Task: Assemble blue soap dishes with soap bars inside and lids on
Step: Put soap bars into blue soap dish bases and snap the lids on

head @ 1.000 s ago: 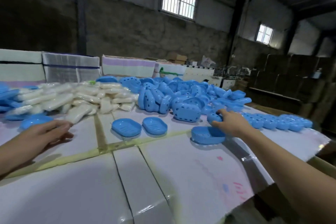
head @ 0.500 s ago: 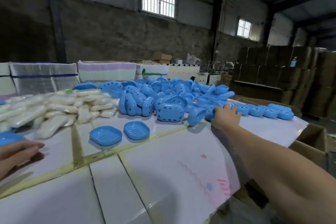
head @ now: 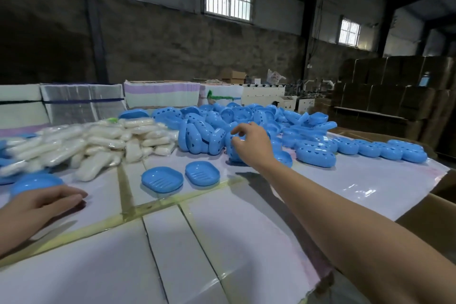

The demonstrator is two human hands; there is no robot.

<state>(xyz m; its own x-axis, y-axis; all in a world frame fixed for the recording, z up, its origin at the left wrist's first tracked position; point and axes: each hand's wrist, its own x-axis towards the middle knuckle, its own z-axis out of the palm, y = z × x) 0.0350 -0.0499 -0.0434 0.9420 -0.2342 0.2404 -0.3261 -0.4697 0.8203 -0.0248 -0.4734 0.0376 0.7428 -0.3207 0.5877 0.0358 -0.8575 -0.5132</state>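
Two blue soap dish bases (head: 161, 179) (head: 202, 173) lie hollow side up on the white table (head: 172, 242). Behind them rises a heap of blue perforated lids (head: 246, 116), with a row of lids (head: 370, 149) trailing off to the right. Wrapped white soap bars (head: 86, 143) are piled at the left. My right hand (head: 251, 147) reaches to the front of the heap, its fingers curled around one perforated blue lid (head: 232, 149) that stands on edge. My left hand (head: 37, 207) rests flat on the table, fingers loose, just in front of another blue dish (head: 34, 182).
Bundled flat packs (head: 81, 101) (head: 160, 92) stand along the table's far side. An open cardboard box (head: 434, 215) sits below the table's right edge. Brown cartons (head: 394, 91) are stacked at the far right. Yellow tape seams cross the tabletop.
My right hand has shifted left from the lids at the right of the heap and has closed on a lid at the heap's front. My left hand stays on the table.
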